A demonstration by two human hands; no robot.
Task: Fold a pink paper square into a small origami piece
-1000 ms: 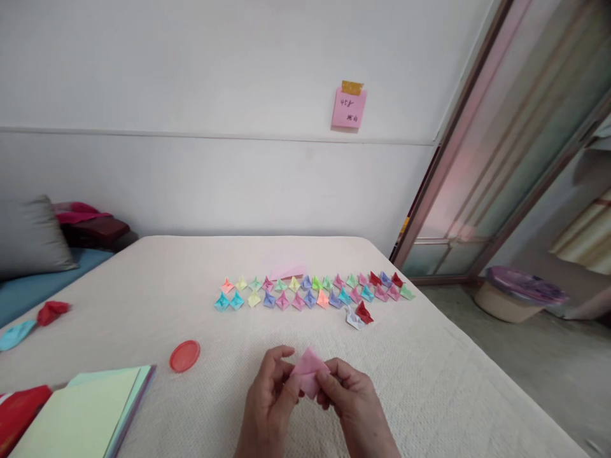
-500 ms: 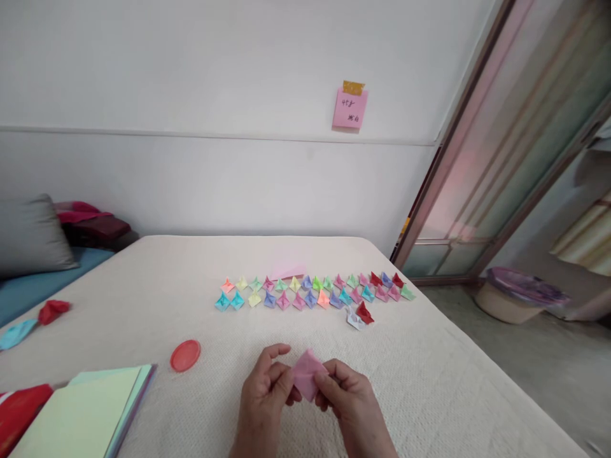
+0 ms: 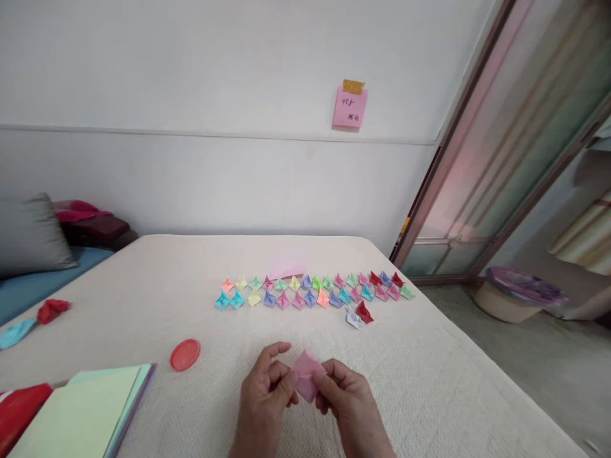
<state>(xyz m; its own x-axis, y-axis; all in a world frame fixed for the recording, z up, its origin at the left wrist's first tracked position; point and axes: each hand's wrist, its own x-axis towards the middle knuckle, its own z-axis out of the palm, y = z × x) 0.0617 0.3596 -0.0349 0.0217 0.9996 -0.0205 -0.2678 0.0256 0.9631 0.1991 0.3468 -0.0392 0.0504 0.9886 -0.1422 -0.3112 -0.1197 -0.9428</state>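
Note:
Between my hands is a small folded piece of pink paper (image 3: 307, 372), diamond-shaped with a crease across its middle. My left hand (image 3: 265, 391) pinches its left corner between thumb and fingers, the index finger raised behind. My right hand (image 3: 347, 397) grips the right corner, thumb on top. The paper is held just above the pale textured tablecloth (image 3: 200, 413). Beyond it stand two rows of small folded paper figures (image 3: 283, 300) in many colours. A white folded figure (image 3: 355, 317) and a dark red one (image 3: 364, 312) sit in front of the rows, at their right.
A red round lid (image 3: 185, 355) lies left of my hands. Nearer the left edge is a stack of coloured paper sheets (image 3: 79, 407) beside a red packet (image 3: 21, 413). Red (image 3: 52, 310) and light blue (image 3: 16, 333) pieces lie farther left. A covered bin (image 3: 518, 294) stands on the floor at right.
Hardly anything differs. Both hands keep hold of the pink paper, which has shifted very slightly to the left.

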